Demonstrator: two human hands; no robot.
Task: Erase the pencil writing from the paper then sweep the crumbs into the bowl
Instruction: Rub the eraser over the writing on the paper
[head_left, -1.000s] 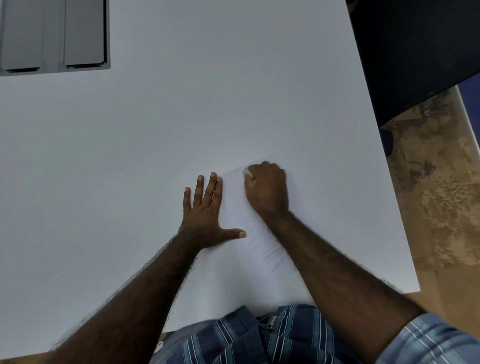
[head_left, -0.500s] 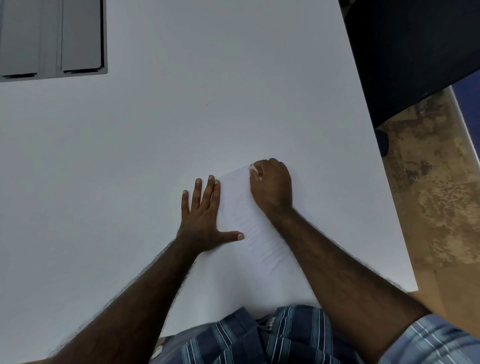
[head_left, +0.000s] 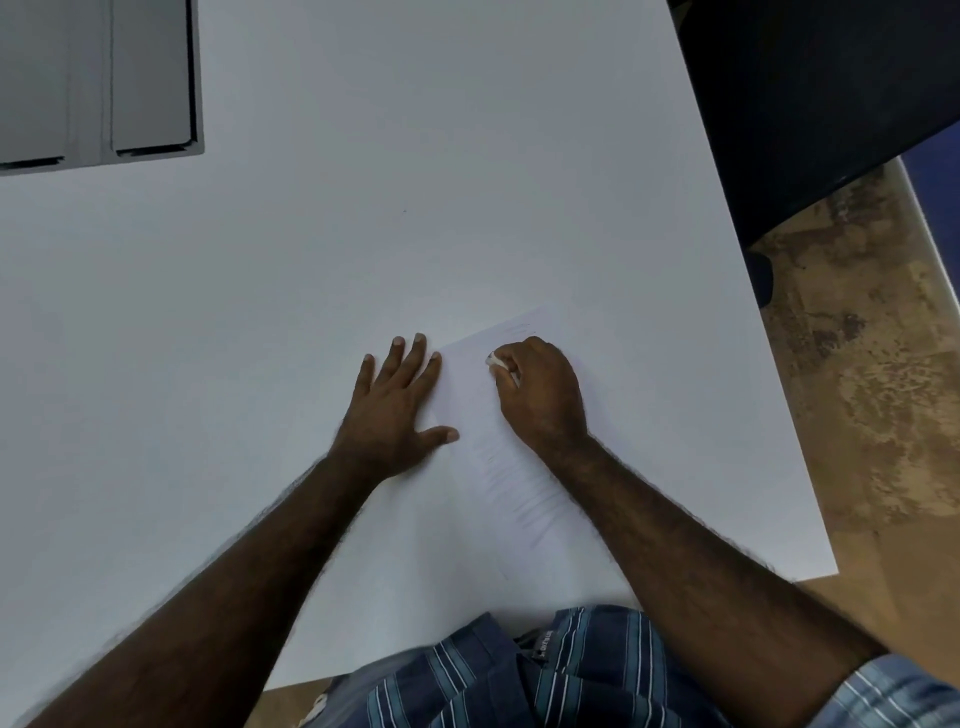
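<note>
The paper (head_left: 498, 467), a white sheet with faint pencil lines running down its middle, lies flat on the white tabletop (head_left: 311, 260), turned at an angle so that one corner points away from the person. It sits close to the tabletop's near edge, just in front of the person's striped blue shirt (head_left: 545, 675). The left hand (head_left: 397, 410) lies palm down along the paper's left edge, fingers straight and spread, the thumb stretched out sideways onto the sheet; it grips nothing and simply presses flat. The right hand (head_left: 543, 389) rests on the paper near its far corner, fingers curled round a small white eraser (head_left: 497, 362), whose tip shows at the fingertips and touches the sheet. A few faint pencil marks show on the paper just beyond that hand, and more lines run from below it towards the person. The two hands are apart, with a bare strip of the paper between them. Well away from the paper, at the tabletop's far left corner, sits a grey panel (head_left: 98, 78) with two rectangular sections. Beyond the paper's right side, past the tabletop's edge, a dark object (head_left: 810, 104) stands over a mottled brown floor (head_left: 883, 364)
</note>
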